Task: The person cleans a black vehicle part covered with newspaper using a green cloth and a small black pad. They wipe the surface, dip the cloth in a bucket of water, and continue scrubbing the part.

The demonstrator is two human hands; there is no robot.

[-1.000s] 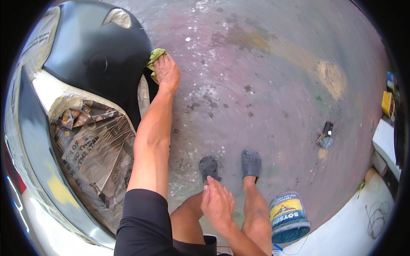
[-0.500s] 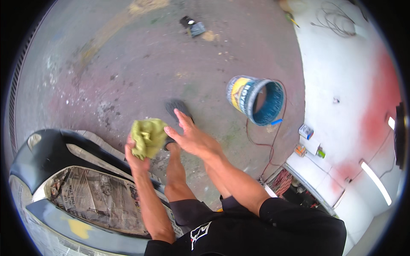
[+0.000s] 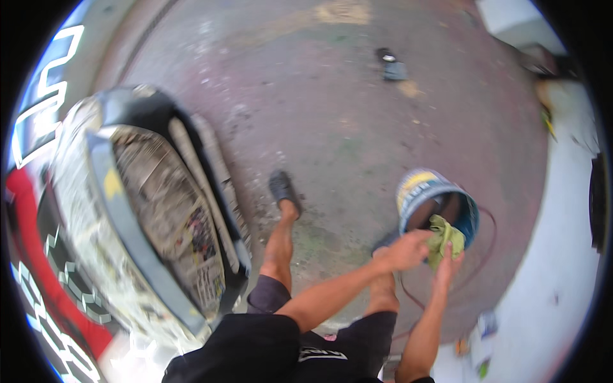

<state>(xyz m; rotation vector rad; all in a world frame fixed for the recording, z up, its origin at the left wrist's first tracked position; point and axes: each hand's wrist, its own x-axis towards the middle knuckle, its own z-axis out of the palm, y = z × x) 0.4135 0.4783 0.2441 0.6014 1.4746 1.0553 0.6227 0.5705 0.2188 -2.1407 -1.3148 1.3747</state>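
Note:
A crumpled yellow-green cloth [image 3: 445, 242] is between my two hands, over the near rim of a bucket. My left hand [image 3: 408, 250] grips it from the left side. My right hand [image 3: 449, 262] has its fingers closed on the lower right part. Both hands are somewhat blurred. Beneath them the bucket [image 3: 421, 185] stands on the floor, blue inside, with a yellow and white printed outside. Something brownish shows inside it, partly hidden by the cloth and hands.
On the left stands a dark grey car bumper [image 3: 137, 217] masked with newspaper [image 3: 172, 185]. A reddish hose [image 3: 488, 236] curves round the bucket. Small dark items [image 3: 391, 67] lie on the far floor. A white wall [image 3: 543, 281] borders the right side, with small boxes [image 3: 486, 324] beside it.
My view has swung right. The cloth, earlier in my left hand alone over the floor, is now over the bucket. My right hand, open before, has closed on it.

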